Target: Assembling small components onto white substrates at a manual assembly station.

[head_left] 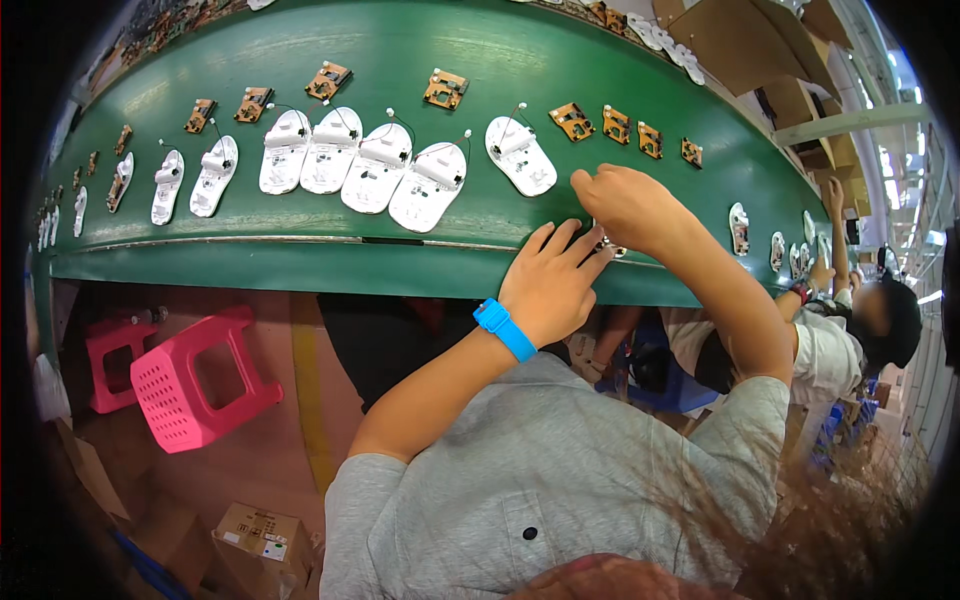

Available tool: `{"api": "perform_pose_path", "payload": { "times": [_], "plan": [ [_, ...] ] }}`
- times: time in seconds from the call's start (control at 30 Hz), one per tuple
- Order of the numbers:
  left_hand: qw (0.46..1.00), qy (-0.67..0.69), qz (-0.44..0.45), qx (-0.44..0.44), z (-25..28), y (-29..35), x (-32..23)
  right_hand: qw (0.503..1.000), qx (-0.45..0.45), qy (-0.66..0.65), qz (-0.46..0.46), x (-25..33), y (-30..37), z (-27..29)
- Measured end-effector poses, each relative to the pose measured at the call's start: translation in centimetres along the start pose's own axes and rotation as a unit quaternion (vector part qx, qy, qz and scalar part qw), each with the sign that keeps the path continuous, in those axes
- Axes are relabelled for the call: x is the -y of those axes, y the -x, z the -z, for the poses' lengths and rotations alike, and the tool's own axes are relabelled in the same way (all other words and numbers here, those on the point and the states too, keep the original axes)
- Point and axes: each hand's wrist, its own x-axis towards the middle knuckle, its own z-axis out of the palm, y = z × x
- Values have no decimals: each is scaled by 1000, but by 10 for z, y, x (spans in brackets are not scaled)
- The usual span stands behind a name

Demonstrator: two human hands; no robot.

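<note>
At the near edge of the green bench, my left hand (552, 282) lies with its fingers stretched and spread, a blue strap on the wrist. Its fingertips touch a small part (612, 247), mostly hidden under my hands. Just above that part, my right hand (630, 205) is closed with fingers curled down; whatever it grips is hidden. Left of my right hand lies a white oval plastic housing (522, 158) with a thin wire. Several similar housings, including one close by (430, 190), form a row further left.
Brown circuit boards (445, 89) lie along the green bench (480, 40), several of them (573, 122) beyond my right hand. More housings (739, 228) lie to the right, near a co-worker (835, 330). A pink stool (200, 380) and a cardboard box (262, 545) stand on the floor at left.
</note>
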Motion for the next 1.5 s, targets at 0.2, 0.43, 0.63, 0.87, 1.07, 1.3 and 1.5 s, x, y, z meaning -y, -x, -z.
{"api": "perform_pose_path", "payload": {
  "times": [0.2, 0.43, 0.63, 0.87, 1.07, 1.3, 1.5],
  "plan": [
    [1000, 6, -1, -3, 0, 1, 2, 999, 49, -1, -21, 5, -9, 2],
    [1000, 2, -2, 4, 1, 1, 0, 982, -119, -142, 44, -24, 25, -18],
    [1000, 4, 2, 12, 2, 1, 1, 975, -150, -164, 13, -20, 24, -32],
    [1000, -9, -1, 11, 2, 0, 1, 986, -149, -76, 19, -9, 23, -31],
    [999, 27, -32, -13, 8, -4, 4, 972, -195, -120, 49, -19, 29, -38],
    [985, 74, 45, -147, 41, -13, 41, 960, -231, -102, -117, -78, 83, -61],
    [971, -72, 153, -167, 43, -26, 58, 904, -356, -177, -159, -63, 78, -56]
  ]
}}
